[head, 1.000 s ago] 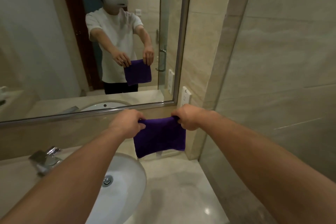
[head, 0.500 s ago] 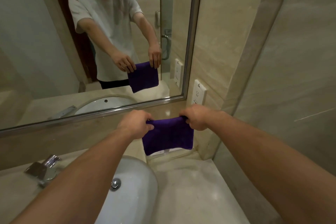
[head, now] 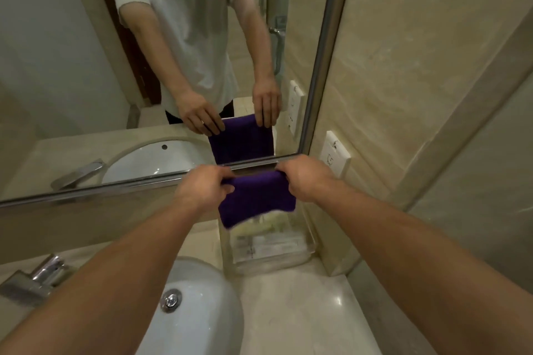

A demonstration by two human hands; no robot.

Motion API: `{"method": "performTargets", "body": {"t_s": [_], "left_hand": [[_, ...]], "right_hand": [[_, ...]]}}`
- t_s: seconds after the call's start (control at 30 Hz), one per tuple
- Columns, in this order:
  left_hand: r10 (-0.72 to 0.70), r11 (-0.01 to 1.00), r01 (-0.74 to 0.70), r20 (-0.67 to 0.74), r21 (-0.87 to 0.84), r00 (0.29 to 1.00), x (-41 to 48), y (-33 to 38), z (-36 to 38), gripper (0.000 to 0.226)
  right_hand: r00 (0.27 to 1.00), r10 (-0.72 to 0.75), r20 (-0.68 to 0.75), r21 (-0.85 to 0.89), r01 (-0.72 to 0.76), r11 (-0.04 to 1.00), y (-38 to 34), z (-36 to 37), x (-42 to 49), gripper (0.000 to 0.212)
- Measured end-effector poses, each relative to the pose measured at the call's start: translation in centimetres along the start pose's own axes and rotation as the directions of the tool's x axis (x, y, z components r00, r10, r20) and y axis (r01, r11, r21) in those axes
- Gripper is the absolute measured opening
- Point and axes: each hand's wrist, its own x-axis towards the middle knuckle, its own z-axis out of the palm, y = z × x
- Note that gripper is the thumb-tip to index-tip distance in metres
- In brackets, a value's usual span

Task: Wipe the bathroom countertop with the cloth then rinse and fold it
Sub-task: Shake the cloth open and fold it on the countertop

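Note:
A folded purple cloth [head: 256, 200] hangs in the air in front of the mirror, above the back right of the beige countertop [head: 300, 308]. My left hand [head: 206, 187] pinches its upper left corner and my right hand [head: 305, 180] grips its upper right corner. The cloth hangs down as a small rectangle, its lower edge just over a clear box. Both forearms stretch forward over the white sink basin [head: 199, 323].
A clear acrylic box [head: 268, 248] with toiletry packets stands on the counter in the back right corner, under the cloth. A chrome faucet [head: 34, 279] sits at the left. The mirror [head: 144, 66] spans the back wall; a wall socket [head: 334, 153] and a tiled wall close off the right.
The view has tilted downward and closer, so the clear box is now visible under the cloth. Both hands keep the same hold on the cloth's top corners.

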Motion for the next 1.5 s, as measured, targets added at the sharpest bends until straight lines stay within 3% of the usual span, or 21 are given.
{"method": "performTargets", "body": {"t_s": [0.1, 0.17, 0.3, 0.4, 0.57, 0.63, 0.73, 0.8, 0.9, 1.0, 1.1, 1.27, 1.33, 1.4, 1.5], "left_hand": [[0.032, 0.997, -0.025, -0.095, 0.073, 0.995, 0.2, 0.4, 0.1, 0.030], [0.083, 0.989, -0.074, -0.065, 0.127, 0.994, -0.3, 0.1, 1.9, 0.031], [0.111, 0.971, -0.138, 0.146, 0.196, 0.983, -1.8, -1.2, 8.9, 0.034], [0.103, 0.957, -0.195, 0.377, 0.215, 0.920, -3.9, -2.3, 14.5, 0.034], [0.039, 0.987, -0.104, 0.449, 0.120, 0.893, -4.3, -2.7, 16.8, 0.036], [-0.014, 0.996, -0.022, 0.417, 0.082, 0.909, -3.3, -2.4, 16.1, 0.041], [-0.166, 0.986, 0.162, 0.203, 0.038, 0.965, -1.6, -2.3, 16.4, 0.033], [-0.336, 0.940, 0.341, 0.128, -0.024, 0.933, -0.9, -2.6, 17.2, 0.040], [-0.507, 0.828, 0.532, 0.168, -0.178, 0.845, 0.0, -2.9, 18.6, 0.043], [-0.582, 0.730, 0.607, 0.179, -0.315, 0.793, 1.0, -3.3, 19.6, 0.026], [-0.631, 0.613, 0.663, 0.239, -0.429, 0.738, 2.1, -3.5, 19.6, 0.018], [-0.590, 0.581, 0.554, 0.159, -0.597, 0.791, 4.5, -3.1, 18.1, 0.022], [-0.576, 0.628, 0.551, 0.149, -0.549, 0.804, 5.1, -2.9, 18.1, 0.025], [-0.550, 0.749, 0.550, 0.117, -0.370, 0.827, 4.7, -2.9, 18.7, 0.039], [-0.312, 0.948, 0.309, -0.031, -0.081, 0.950, 3.2, -2.8, 19.4, 0.069]], "right_hand": [[0.999, -0.041, -0.028, 0.029, 0.042, 0.999, 1.0, 0.6, 1.4, 0.031], [0.998, -0.069, 0.014, 0.019, 0.069, 0.997, 1.6, 2.2, 1.7, 0.030], [0.981, -0.076, 0.177, -0.013, 0.079, 0.997, 2.8, 9.9, 0.3, 0.029], [0.952, -0.085, 0.296, -0.017, 0.094, 0.995, 3.0, 16.0, -2.2, 0.031], [0.926, -0.101, 0.364, 0.009, 0.105, 0.994, 3.5, 17.0, -3.5, 0.051], [0.934, -0.064, 0.353, 0.000, 0.068, 0.998, 3.3, 16.0, -2.5, 0.050], [0.978, 0.062, 0.197, 0.105, -0.084, 0.991, 2.9, 16.2, -0.2, 0.036], [0.962, 0.212, 0.173, 0.170, -0.241, 0.956, 2.5, 17.5, 1.1, 0.042], [0.882, 0.408, 0.235, 0.299, -0.465, 0.833, 2.0, 19.5, 2.4, 0.047], [0.849, 0.466, 0.251, 0.408, -0.529, 0.744, 2.3, 20.9, 3.4, 0.039], [0.812, 0.483, 0.328, 0.521, -0.582, 0.624, 2.8, 20.6, 4.5, 0.015], [0.835, 0.508, 0.212, 0.686, -0.497, 0.532, 3.4, 19.4, 6.2, 0.022], [0.831, 0.515, 0.211, 0.640, -0.515, 0.570, 3.6, 19.4, 6.5, 0.040], [0.845, 0.497, 0.199, 0.469, -0.527, 0.708, 3.6, 19.7, 6.0, 0.068], [0.948, 0.314, 0.047, 0.227, -0.316, 0.921, 3.1, 20.0, 5.0, 0.089]]}}
